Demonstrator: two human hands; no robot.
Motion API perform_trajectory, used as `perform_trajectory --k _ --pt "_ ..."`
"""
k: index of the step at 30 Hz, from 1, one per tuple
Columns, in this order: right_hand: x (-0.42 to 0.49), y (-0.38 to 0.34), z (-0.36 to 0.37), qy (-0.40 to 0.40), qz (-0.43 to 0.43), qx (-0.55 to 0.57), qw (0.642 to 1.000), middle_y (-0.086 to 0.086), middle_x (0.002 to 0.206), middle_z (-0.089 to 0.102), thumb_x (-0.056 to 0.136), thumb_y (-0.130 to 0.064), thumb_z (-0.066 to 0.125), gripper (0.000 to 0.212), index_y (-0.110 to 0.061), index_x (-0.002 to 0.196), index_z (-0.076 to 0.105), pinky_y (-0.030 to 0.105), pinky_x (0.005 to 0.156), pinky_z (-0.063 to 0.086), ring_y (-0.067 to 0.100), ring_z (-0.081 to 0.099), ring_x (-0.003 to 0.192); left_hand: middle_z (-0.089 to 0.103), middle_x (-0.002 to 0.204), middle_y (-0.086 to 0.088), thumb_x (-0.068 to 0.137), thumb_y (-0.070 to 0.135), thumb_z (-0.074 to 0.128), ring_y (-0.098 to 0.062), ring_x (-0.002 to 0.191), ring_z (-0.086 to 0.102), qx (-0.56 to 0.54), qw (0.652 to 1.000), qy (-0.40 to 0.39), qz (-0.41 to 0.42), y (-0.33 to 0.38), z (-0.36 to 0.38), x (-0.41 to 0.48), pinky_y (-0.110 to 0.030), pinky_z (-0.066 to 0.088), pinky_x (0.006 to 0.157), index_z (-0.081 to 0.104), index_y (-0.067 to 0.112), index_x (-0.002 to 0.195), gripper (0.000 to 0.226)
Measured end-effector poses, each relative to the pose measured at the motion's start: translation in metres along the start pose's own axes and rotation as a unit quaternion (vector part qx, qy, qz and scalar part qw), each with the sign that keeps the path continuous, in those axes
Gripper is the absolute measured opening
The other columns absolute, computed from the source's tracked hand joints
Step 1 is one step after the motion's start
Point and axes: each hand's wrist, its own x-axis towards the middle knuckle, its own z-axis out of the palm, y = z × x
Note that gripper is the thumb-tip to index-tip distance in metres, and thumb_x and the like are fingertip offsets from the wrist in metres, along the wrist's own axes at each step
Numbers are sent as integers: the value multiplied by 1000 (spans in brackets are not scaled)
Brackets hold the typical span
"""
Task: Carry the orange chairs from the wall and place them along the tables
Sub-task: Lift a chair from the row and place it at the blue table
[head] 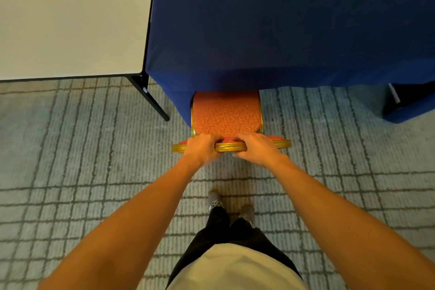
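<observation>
An orange chair [226, 115] with a gold frame stands on the carpet, its patterned seat pushed partly under the table covered in a blue cloth [282, 30]. My left hand [202, 147] grips the gold top rail of the backrest left of its middle. My right hand [257, 148] grips the same rail right of its middle. The chair's legs and the front of its seat are hidden under the cloth.
A bare white table [70, 28] with black legs stands to the left, end to end with the blue one. Grey grid-pattern carpet [82, 160] surrounds me. A dark gap in the blue cloth [404, 96] shows at the right. My feet stand just behind the chair.
</observation>
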Motion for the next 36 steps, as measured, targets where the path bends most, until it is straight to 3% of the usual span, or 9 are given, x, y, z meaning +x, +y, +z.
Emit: perform_trajectory --k 4,10,15,19,22,25,29,32,36 --pt "-26 -4 12 75 -27 70 994 -2 139 52 94 -54 58 66 -22 148 37 40 105 42 18 48 126 73 102 2 88 34 71 -21 91 67 -95 994 -6 -44 10 2 -9 -40 55 79 70 25 116 30" --pt "-50 -22 40 242 -72 75 965 -1 113 53 94 -39 53 25 -16 106 53 36 93 41 20 44 110 70 109 1 90 22 75 -15 102 65 -314 934 117 -126 18 14 -39 -34 52 93 71 16 113 25" --pt "-61 -7 40 263 -140 -3 955 6 124 50 95 -31 58 23 -12 107 58 36 101 37 21 44 118 68 98 -10 91 32 63 -25 93 66 -457 799 274 -278 38 18 -50 -41 55 84 64 20 87 12" --pt "-70 -17 47 158 -11 167 973 1 85 61 104 -43 44 34 -18 87 60 34 68 44 15 55 76 66 106 -18 96 34 65 -24 95 64 -637 636 191 -392 47 26 -50 -33 50 71 60 11 108 27" --pt "-58 -24 53 99 178 525 826 11 75 70 105 -51 40 52 -9 96 68 37 61 52 24 65 66 57 122 -13 101 39 58 -27 106 61 -764 501 88 -398 54 25 -47 -39 53 90 49 14 132 41" --pt "-43 -23 51 84 258 646 714 17 92 74 101 -60 42 59 -5 108 64 37 73 61 28 73 83 60 120 -18 103 33 57 -27 101 64 -817 434 85 -371 55 20 -37 -43 51 102 50 7 135 42" --pt "-22 -28 45 73 307 758 571 18 107 68 97 -59 52 49 -11 102 60 42 92 56 31 68 102 55 122 -24 101 27 60 -39 121 56 -864 333 77 -371 42 9 -20 -58 52 91 48 3 132 41" --pt "-3 -28 46 100 324 814 472 16 117 64 96 -45 62 38 -13 116 59 42 92 55 29 64 107 55 121 -26 102 29 58 -42 128 52 -862 318 63 -390 30 9 -10 -66 44 97 48 3 135 43" --pt "16 -22 44 119 311 844 420 16 109 61 92 -20 61 24 -10 113 54 43 79 56 27 62 96 53 137 -27 98 11 50 -45 122 52 -863 323 67 -382 21 13 1 -69 44 90 45 2 145 48"
